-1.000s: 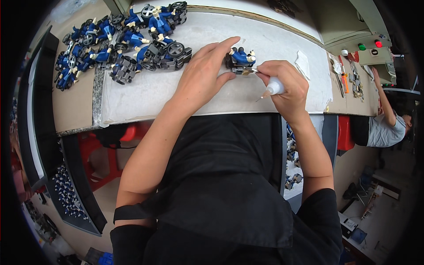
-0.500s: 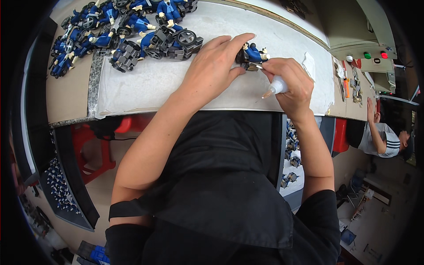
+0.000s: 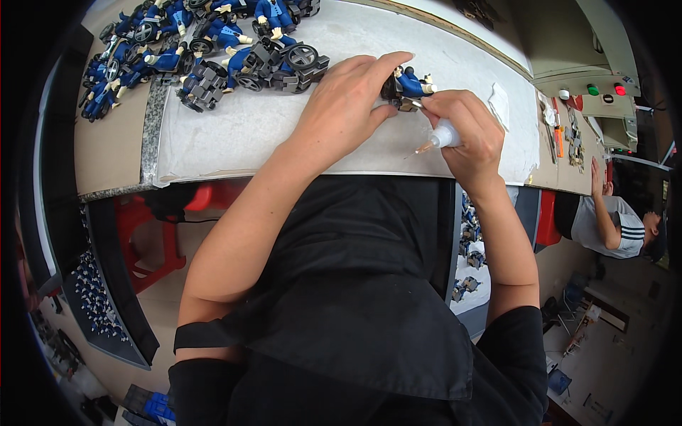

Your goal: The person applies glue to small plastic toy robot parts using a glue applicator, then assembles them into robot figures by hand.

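A toy figure in a blue suit (image 3: 410,84), seated on a dark wheeled base, is on the white-covered bench. My left hand (image 3: 348,103) curves around its left side, thumb and index finger apart with the toy between them; the other fingers are partly hidden. My right hand (image 3: 469,131) is closed around a small translucent squeeze bottle (image 3: 446,133) with a thin needle tip pointing left and down. The same hand's thumb and forefinger pinch a thin, light metallic tool (image 3: 418,104), its end at the base of the toy.
Many similar blue figures with wheels (image 3: 213,42) are heaped at the bench's back left. A crumpled white tissue (image 3: 499,106) and hand tools (image 3: 558,135) are at the right. Trays of parts (image 3: 99,298) and a red stool (image 3: 153,245) stand below. Another person (image 3: 614,220) is far right.
Both hands stay nearly in place. The bottle has tilted slightly, and its thin needle shows more clearly, pointing further left.
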Available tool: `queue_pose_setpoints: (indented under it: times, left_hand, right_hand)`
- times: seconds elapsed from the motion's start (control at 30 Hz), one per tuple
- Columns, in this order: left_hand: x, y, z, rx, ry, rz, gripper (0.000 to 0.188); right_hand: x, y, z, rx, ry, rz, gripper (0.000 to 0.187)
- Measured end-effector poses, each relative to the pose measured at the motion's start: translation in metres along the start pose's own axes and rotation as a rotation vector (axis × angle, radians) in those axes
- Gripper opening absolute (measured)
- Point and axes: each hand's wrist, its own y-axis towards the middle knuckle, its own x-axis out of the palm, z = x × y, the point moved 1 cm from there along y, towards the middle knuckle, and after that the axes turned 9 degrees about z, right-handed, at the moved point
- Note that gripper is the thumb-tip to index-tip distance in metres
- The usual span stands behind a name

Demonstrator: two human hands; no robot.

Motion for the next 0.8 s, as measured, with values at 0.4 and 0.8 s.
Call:
queue_pose_setpoints:
  times: [0.4, 0.8]
  left_hand:
    - [0.002, 0.002, -0.001, 0.014, 0.018, 0.005, 0.054]
    - [0.016, 0.005, 0.001, -0.019, -0.007, 0.12, 0.035]
  right_hand:
    - [0.0, -0.002, 0.004, 0.038, -0.047, 0.03, 0.022]
    - [0.0, 0.004, -0.009, -0.013, -0.077, -0.038, 0.024]
